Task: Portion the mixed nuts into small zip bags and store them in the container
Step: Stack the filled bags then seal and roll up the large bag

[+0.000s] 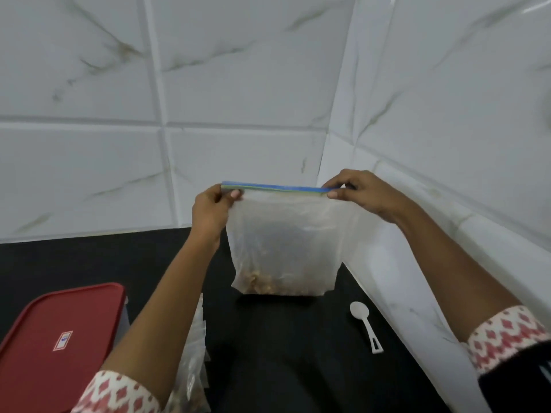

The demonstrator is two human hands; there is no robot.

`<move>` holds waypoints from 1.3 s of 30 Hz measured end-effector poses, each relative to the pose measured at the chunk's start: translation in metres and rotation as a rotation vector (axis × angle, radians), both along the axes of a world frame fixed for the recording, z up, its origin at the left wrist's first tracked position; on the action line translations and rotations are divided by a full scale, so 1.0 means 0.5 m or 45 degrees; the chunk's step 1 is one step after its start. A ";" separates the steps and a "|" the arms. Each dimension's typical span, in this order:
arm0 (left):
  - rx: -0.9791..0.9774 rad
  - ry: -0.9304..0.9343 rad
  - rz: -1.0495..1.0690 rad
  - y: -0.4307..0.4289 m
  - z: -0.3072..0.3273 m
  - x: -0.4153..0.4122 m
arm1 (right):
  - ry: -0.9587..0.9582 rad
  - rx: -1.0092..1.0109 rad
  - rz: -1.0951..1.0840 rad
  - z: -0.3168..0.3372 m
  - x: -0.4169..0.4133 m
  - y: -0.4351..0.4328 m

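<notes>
A clear zip bag (286, 234) with a blue-green zip strip stands upright on the black counter, a small heap of mixed nuts (265, 283) in its bottom. My left hand (213, 208) pinches the left end of the zip strip. My right hand (359, 190) pinches the right end. The strip runs straight between the two hands. A container with a red lid (56, 347) sits at the lower left, lid on. More clear bags (195, 362) with nuts lie below my left forearm, partly hidden by it.
A white plastic spoon (365, 327) lies on the black counter (283, 353) to the right of the bag. White marbled tile walls (238, 84) close the corner behind and on the right.
</notes>
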State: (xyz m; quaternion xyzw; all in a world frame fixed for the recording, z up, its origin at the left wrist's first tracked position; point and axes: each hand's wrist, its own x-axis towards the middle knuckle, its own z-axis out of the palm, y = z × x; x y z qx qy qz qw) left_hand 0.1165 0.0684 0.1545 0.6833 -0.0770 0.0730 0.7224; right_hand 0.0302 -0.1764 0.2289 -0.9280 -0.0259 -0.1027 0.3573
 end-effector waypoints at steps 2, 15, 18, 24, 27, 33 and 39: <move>0.058 0.052 0.036 -0.003 -0.003 0.010 | -0.025 -0.193 -0.063 -0.013 0.014 0.007; 0.387 -0.198 0.249 0.003 0.132 0.032 | -0.598 -0.129 -0.540 0.020 0.105 0.045; 0.408 -0.276 0.267 0.026 0.101 -0.038 | -0.719 -0.053 -0.424 -0.018 0.053 0.054; 1.010 -0.056 -0.195 0.097 -0.087 -0.203 | -0.474 -0.219 -0.163 -0.281 -0.187 0.052; 1.406 -0.013 -0.415 0.096 -0.163 -0.269 | -0.152 -0.163 -0.092 -0.389 -0.268 0.042; 1.730 -0.267 -0.762 0.042 -0.245 -0.314 | 0.123 -0.319 0.079 -0.454 -0.292 0.043; 1.670 -0.227 -0.627 0.036 -0.302 -0.307 | 0.154 -0.318 -0.008 -0.467 -0.264 0.052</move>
